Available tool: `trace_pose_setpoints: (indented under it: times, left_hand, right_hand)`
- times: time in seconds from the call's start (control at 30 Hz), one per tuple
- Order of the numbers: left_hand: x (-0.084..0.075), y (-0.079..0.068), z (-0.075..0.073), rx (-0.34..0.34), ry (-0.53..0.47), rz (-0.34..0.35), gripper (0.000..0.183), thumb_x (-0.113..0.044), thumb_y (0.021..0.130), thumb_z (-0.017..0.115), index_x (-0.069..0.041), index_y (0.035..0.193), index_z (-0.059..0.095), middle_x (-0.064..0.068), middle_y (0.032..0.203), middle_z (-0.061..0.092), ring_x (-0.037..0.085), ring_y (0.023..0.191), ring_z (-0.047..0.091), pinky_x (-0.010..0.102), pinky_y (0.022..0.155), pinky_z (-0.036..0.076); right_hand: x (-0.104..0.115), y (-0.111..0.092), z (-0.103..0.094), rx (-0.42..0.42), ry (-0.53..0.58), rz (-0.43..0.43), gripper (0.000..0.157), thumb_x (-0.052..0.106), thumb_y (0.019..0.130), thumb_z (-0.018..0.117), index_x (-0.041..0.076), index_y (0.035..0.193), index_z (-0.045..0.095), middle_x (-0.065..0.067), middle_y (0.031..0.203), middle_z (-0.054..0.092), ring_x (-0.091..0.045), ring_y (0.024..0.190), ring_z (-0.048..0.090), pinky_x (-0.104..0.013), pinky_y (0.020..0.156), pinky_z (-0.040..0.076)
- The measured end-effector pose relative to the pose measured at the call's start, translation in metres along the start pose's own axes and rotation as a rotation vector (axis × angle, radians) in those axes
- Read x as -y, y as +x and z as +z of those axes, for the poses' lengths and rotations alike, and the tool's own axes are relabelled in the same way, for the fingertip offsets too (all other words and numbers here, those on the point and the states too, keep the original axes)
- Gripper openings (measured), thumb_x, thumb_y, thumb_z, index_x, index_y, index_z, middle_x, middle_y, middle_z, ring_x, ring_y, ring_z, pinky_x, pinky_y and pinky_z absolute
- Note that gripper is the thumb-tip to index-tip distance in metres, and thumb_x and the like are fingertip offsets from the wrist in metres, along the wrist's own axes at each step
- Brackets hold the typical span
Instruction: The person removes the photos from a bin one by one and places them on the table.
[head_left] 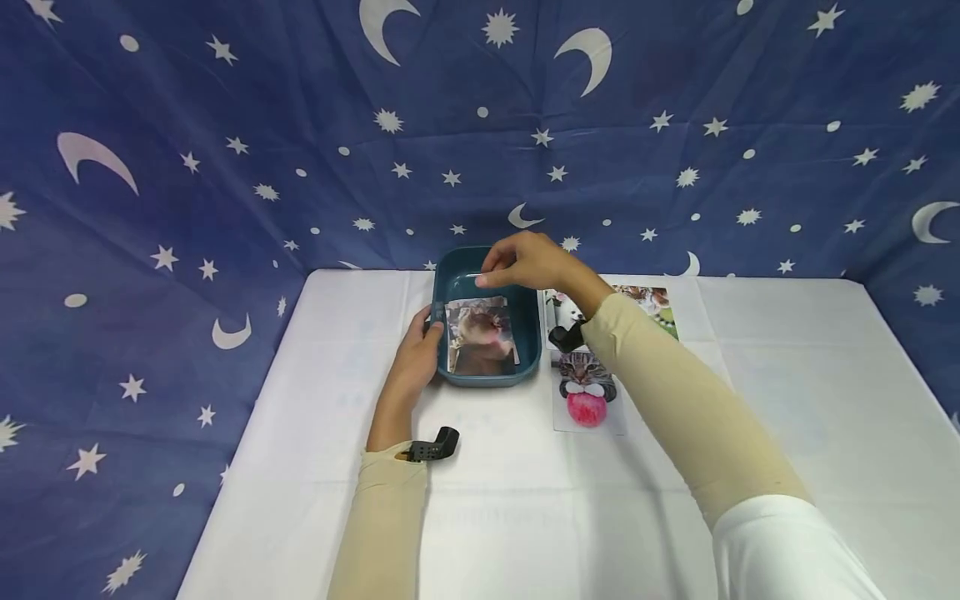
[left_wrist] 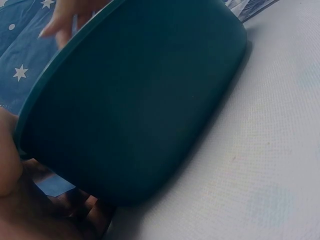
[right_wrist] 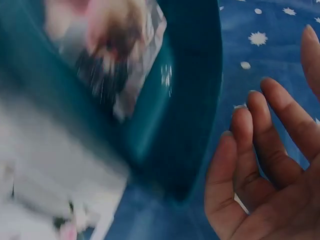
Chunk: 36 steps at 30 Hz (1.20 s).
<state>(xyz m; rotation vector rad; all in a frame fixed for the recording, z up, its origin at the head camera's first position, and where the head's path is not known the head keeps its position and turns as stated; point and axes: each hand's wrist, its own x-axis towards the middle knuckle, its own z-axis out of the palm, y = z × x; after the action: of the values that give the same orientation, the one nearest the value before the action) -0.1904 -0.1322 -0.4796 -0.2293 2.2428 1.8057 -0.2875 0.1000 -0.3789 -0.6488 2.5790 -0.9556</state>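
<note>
A deep teal plastic bin [head_left: 489, 381] stands at the back of the table, with animal photo cards [head_left: 480, 337] lying inside. The left hand [head_left: 414, 357] grips the bin's left side, thumb at the rim and fingers around the outer wall; the left wrist view shows mostly that wall. Over the bin's far right part is the right hand [head_left: 531, 262]. Its fingers are loosely bent and hold nothing, as the right wrist view of the hand [right_wrist: 270, 175] shows. The top card's picture is blurred there.
Right of the bin lie a cat card [head_left: 587, 392] with a pink ball, a white dog card [head_left: 564, 310], and another animal picture [head_left: 654, 307], partly covered by the right forearm. A blue star-and-moon cloth [head_left: 480, 150] hangs behind the white table [head_left: 495, 500].
</note>
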Motion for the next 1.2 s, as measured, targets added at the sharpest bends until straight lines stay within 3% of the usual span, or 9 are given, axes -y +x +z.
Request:
trace_pose_setpoints:
  times: [0.17,0.37,0.73,0.9,1.0,1.2]
  left_hand:
    - [0.000,0.001,0.001,0.003,-0.009,0.012,0.055,-0.034,0.111,0.038,-0.023,0.163,0.025,0.009,0.164,0.035,0.028,0.154,0.030,0.049,0.126,0.024]
    - [-0.001,0.001,0.001,0.001,-0.012,0.015,0.055,-0.034,0.110,0.038,-0.022,0.162,0.027,0.010,0.164,0.036,0.028,0.154,0.030,0.048,0.126,0.023]
    - [0.001,0.002,0.001,-0.001,-0.014,0.015,0.055,-0.035,0.111,0.038,-0.022,0.163,0.025,0.010,0.164,0.036,0.027,0.154,0.030,0.048,0.126,0.023]
    - [0.003,0.003,0.000,0.002,-0.011,0.007,0.055,-0.036,0.110,0.038,-0.023,0.163,0.025,0.009,0.165,0.035,0.027,0.154,0.029,0.048,0.127,0.022]
    - [0.004,0.004,0.000,-0.002,-0.008,0.011,0.055,-0.037,0.110,0.038,-0.024,0.162,0.026,0.008,0.165,0.035,0.026,0.154,0.029,0.048,0.127,0.022]
    - [0.002,0.003,0.002,-0.011,-0.005,0.014,0.054,-0.035,0.110,0.038,-0.023,0.162,0.026,0.009,0.163,0.038,0.027,0.151,0.034,0.048,0.126,0.025]
  right_hand:
    - [0.006,0.022,0.019,0.065,0.018,0.011,0.030,0.043,0.086,0.081,0.019,0.104,0.079,0.001,0.101,0.075,-0.019,0.097,0.064,-0.037,0.087,0.052]
    - [0.001,0.038,0.039,0.076,-0.029,0.075,0.025,0.043,0.084,0.084,0.020,0.093,0.080,0.004,0.093,0.074,-0.018,0.089,0.061,-0.032,0.079,0.051]
    - [-0.011,0.048,0.062,0.077,-0.115,0.213,0.030,0.045,0.081,0.086,0.018,0.094,0.081,0.001,0.100,0.076,-0.020,0.099,0.062,-0.035,0.094,0.052]
    - [-0.013,0.048,0.070,0.072,-0.138,0.274,0.031,0.047,0.080,0.086,0.018,0.089,0.079,0.002,0.092,0.073,-0.018,0.092,0.062,-0.031,0.083,0.053]
    - [-0.014,0.048,0.072,0.060,-0.160,0.266,0.032,0.048,0.078,0.087,0.018,0.083,0.077,0.003,0.086,0.072,-0.017,0.087,0.061,-0.029,0.078,0.051]
    - [-0.007,0.045,0.067,0.069,-0.189,0.186,0.032,0.048,0.077,0.088,0.018,0.080,0.075,0.004,0.086,0.071,-0.018,0.089,0.062,-0.032,0.084,0.052]
